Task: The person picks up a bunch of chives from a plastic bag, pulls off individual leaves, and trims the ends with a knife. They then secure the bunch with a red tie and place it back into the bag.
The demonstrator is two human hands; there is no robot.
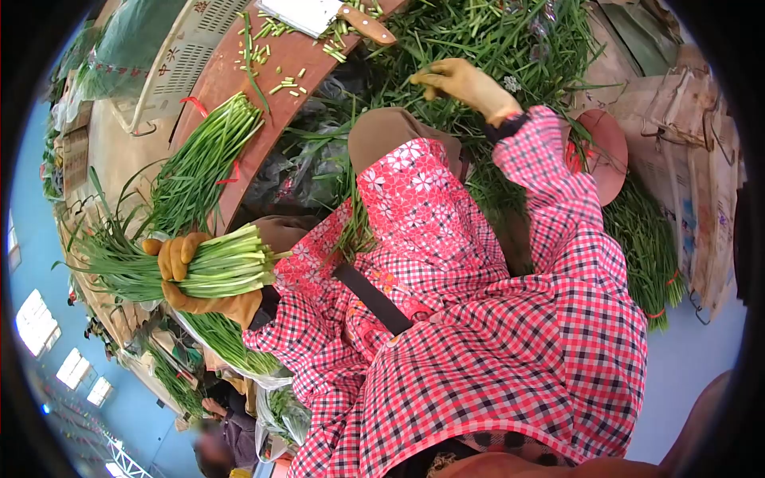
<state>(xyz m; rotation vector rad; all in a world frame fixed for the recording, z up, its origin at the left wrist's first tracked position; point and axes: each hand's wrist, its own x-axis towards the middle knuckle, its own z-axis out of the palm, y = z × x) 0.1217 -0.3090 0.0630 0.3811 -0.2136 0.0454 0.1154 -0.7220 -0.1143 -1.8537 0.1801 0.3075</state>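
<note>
My left hand (pixel 187 275), in a tan-orange work glove, is wrapped round a thick bunch of garlic chives (pixel 235 267). Their pale cut ends point right and the green leaves spread left. My right hand (pixel 462 86), gloved in tan, hovers at a large heap of loose green chives (pixel 510 40). Its fingers are pressed together; whatever may be between them is too small to make out. Beyond the left hand, a bundle of chives (pixel 211 155) with red ties lies on the reddish-brown board (pixel 299 60).
A cleaver with a wooden handle (pixel 368 24) lies on the board among cut stem ends (pixel 288 83). A white plastic crate (pixel 171 60) stands at upper left. Tied chives (pixel 637 239) lie on the right. Another person (pixel 227 434) sits at lower left.
</note>
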